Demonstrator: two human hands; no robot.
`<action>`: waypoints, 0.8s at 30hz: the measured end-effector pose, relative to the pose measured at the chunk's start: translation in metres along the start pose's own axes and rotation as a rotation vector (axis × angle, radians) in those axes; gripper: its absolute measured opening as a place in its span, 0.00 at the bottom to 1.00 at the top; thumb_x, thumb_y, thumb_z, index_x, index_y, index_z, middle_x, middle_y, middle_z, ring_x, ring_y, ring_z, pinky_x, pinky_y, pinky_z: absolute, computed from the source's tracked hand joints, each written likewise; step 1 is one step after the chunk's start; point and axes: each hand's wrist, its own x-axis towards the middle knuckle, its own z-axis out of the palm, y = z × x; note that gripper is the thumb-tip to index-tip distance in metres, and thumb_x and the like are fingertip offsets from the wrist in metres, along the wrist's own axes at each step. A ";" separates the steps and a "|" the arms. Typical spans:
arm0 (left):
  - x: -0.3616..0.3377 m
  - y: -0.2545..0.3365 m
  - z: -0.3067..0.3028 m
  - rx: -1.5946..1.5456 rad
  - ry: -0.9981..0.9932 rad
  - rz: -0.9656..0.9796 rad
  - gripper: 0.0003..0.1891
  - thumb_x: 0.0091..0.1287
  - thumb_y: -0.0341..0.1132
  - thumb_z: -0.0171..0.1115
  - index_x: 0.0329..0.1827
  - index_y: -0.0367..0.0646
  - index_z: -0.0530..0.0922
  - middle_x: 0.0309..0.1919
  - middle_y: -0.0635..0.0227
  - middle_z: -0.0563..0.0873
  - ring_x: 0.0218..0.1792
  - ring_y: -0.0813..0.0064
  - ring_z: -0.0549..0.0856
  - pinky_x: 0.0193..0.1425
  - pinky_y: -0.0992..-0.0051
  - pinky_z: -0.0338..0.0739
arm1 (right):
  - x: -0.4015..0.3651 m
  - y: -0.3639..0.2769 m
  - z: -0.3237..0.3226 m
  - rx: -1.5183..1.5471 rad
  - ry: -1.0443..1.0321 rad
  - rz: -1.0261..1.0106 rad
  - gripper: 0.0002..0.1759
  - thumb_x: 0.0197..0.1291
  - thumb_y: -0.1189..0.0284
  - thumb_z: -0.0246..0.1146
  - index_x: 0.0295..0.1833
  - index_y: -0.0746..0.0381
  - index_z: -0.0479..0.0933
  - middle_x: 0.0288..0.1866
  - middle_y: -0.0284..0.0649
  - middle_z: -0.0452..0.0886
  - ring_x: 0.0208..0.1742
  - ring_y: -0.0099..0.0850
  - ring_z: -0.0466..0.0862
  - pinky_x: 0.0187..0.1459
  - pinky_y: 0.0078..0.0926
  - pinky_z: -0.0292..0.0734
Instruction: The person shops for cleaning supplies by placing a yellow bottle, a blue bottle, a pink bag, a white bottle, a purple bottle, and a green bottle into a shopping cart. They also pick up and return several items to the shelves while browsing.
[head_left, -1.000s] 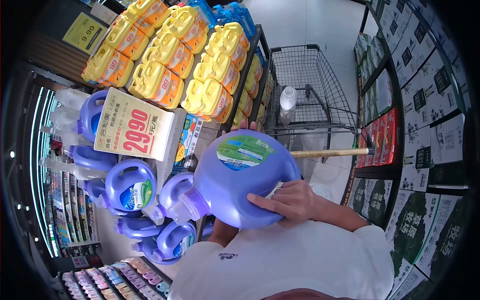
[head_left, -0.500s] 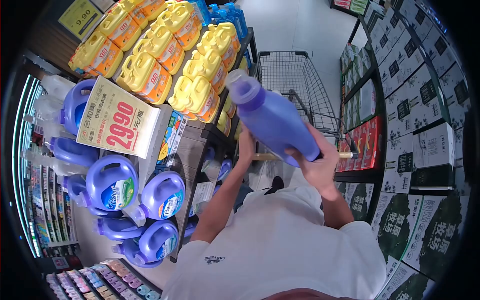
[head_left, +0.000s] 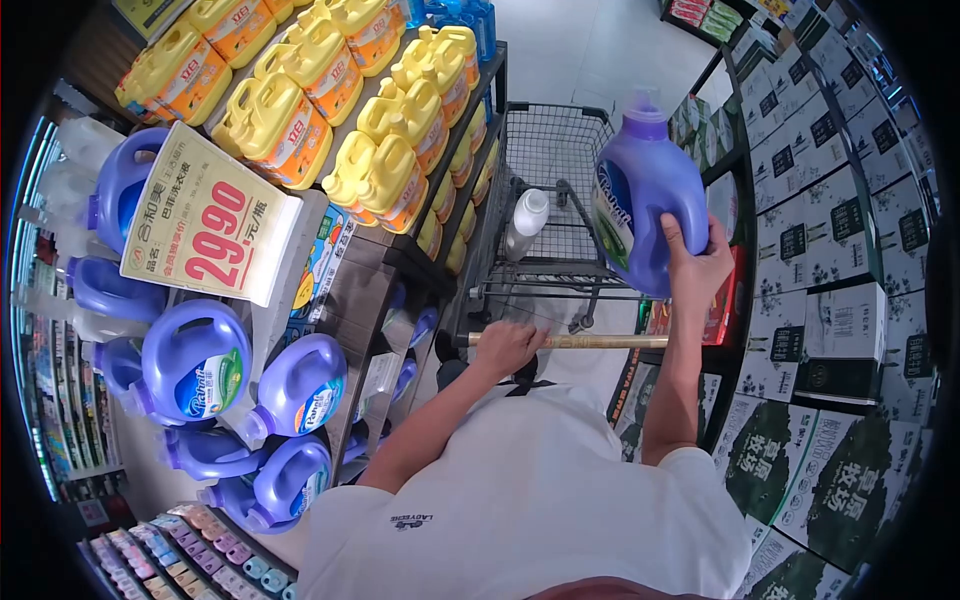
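Note:
My right hand (head_left: 697,262) is closed round the handle of a purple detergent bottle (head_left: 640,170), held upright over the right side of the shopping cart (head_left: 558,125). The bottle has a translucent cap and a green and blue label. My left hand (head_left: 508,348) wraps round the left part of the cart's handle bar (head_left: 600,341). Inside the cart stands a white bottle (head_left: 526,222).
Purple bottles (head_left: 300,385) and a price sign (head_left: 215,215) are at the left. Yellow jugs (head_left: 275,130) fill a shelf behind them. White cartons (head_left: 815,230) are stacked at the right, beside red boxes (head_left: 722,300).
The purple bottle has moved right and turned upright, with its label now showing. My left hand has come down onto the handle bar. The white bottle in the cart is now uncovered.

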 end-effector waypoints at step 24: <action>-0.105 -0.003 -0.040 0.103 -0.087 -0.211 0.25 0.68 0.49 0.69 0.15 0.47 0.78 0.15 0.68 0.79 0.15 0.63 0.80 0.20 0.66 0.72 | 0.001 0.415 0.222 -0.376 -0.372 0.763 0.15 0.51 0.75 0.76 0.40 0.75 0.83 0.34 0.48 0.86 0.32 0.34 0.83 0.35 0.39 0.77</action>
